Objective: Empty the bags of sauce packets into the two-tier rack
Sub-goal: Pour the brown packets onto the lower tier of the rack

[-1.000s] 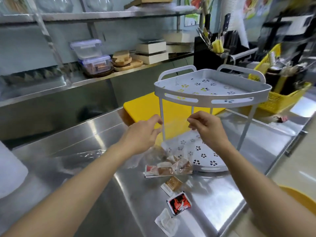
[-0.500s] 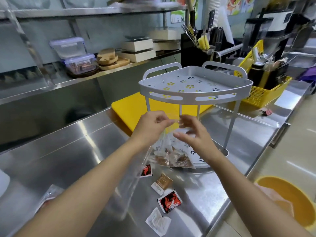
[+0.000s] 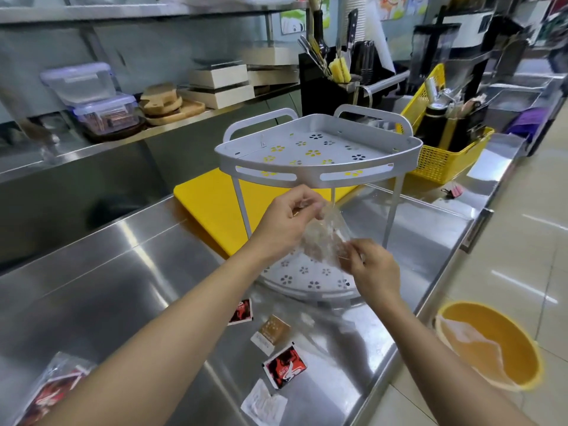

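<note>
A grey two-tier rack (image 3: 310,176) with flower-shaped holes stands on the steel counter. Both tiers look bare of packets. My left hand (image 3: 281,221) and my right hand (image 3: 370,267) together hold a clear bag of brown sauce packets (image 3: 324,241), tilted above the lower tier (image 3: 302,276), between the rack's front legs. The left hand pinches its upper end, the right hand its lower end. Several loose sauce packets (image 3: 284,367) lie on the counter in front of the rack. Another bag of red packets (image 3: 53,388) lies at the near left.
A yellow cutting board (image 3: 212,207) lies behind the rack. A yellow basket (image 3: 445,158) with utensils stands to the right. An orange bin (image 3: 488,342) holding a clear bag sits on the floor beyond the counter edge. A knife block and food boxes line the back shelf.
The bag has risen off the counter and tipped over the lower tier. My right hand dropped from the bag's top to its lower end; the view shifted left.
</note>
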The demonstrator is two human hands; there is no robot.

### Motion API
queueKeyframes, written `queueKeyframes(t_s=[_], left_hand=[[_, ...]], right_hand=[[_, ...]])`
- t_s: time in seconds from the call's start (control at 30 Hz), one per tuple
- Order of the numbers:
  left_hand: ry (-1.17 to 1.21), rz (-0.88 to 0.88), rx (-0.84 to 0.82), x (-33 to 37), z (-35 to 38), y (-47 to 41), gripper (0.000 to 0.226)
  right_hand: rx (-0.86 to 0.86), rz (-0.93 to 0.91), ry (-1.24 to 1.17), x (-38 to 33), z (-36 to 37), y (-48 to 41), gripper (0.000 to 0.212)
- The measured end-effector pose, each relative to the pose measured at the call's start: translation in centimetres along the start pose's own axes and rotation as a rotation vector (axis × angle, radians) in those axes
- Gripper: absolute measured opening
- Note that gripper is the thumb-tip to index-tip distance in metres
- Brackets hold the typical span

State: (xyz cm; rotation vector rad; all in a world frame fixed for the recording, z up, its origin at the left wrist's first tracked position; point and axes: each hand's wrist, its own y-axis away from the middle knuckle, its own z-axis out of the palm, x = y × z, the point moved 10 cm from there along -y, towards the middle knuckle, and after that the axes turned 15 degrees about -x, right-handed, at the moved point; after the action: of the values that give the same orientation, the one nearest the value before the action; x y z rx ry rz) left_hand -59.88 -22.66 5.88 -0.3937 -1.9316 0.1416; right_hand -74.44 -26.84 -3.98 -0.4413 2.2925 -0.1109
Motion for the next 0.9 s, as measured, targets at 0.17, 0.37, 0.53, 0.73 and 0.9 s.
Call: queueKeyframes(t_s=[0.17,0.37,0.53,0.73,0.9], left_hand=[[0.030,-0.029,-0.075,-2.4,1.5,-0.7,0.028],[-0.451,-0.498,0.041,-11.5,-1.8,2.1,0.042],[-0.413,-0.855,0.261,-17.3,-6.3,6.2,0.043],[-0.445,-1.113,0.143,-17.6,-7.0,8.1,0.090],[-0.950,-0.222,0.229,-2.3,-1.8,4.9,0.049]], right_hand=[[0.123,-0.039,0.122,2.0,-2.1,0.2,0.019],[0.047,-0.125,0.352,3.4,-0.6,0.7,0.022],[-0.049,-0.304,0.461,1.4,1.2,-0.9,0.018],[-0.163,-0.352,0.572,-0.9,3.6,-2.5,0.015],[-0.213,-0.494,0.563,-3.4,3.8,-3.6,0.027]])
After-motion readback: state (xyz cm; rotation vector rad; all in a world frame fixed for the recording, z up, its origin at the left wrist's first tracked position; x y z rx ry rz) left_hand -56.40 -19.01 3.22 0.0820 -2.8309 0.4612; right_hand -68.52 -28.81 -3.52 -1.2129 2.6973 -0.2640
